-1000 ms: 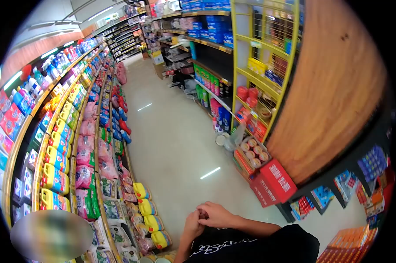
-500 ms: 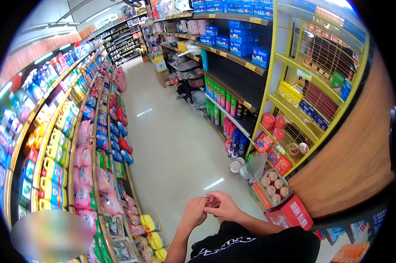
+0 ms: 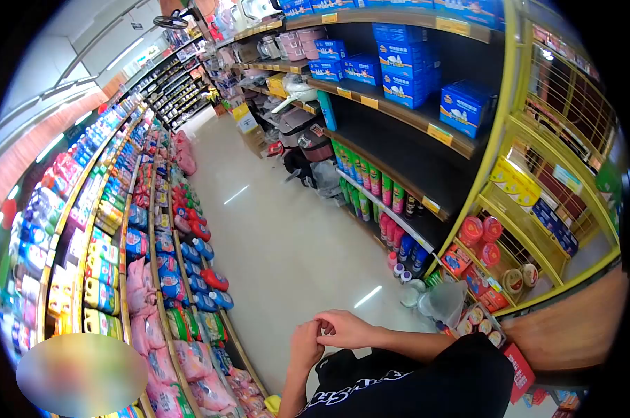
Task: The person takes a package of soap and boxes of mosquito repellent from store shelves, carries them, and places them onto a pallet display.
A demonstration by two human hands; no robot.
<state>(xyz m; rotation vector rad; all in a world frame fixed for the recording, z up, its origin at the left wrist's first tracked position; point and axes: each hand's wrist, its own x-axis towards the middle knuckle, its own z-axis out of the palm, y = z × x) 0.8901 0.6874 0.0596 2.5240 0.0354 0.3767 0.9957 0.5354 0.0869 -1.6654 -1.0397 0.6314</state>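
My left hand (image 3: 306, 344) and my right hand (image 3: 347, 329) meet in front of my body over the aisle floor. The left fingers are curled in, and the right fingers bend down against them. Whatever may be between the fingertips is hidden. Neither hand touches a shelf. The nearest goods are pink bags (image 3: 214, 393) low on the left shelving and a clear plastic bag (image 3: 443, 304) on the floor to the right.
Left shelving holds bottles and blue packs (image 3: 173, 286). The right shelf carries blue boxes (image 3: 466, 108) and spray cans (image 3: 386, 188). A yellow wire rack (image 3: 513, 132) stands at the near right, a red box (image 3: 517, 369) below it. A cardboard box (image 3: 249, 136) sits farther along the aisle.
My view has turned and moved along the aisle, so the right shelf and yellow rack appear farther right and larger. My hands stay together, shifted slightly left in view.
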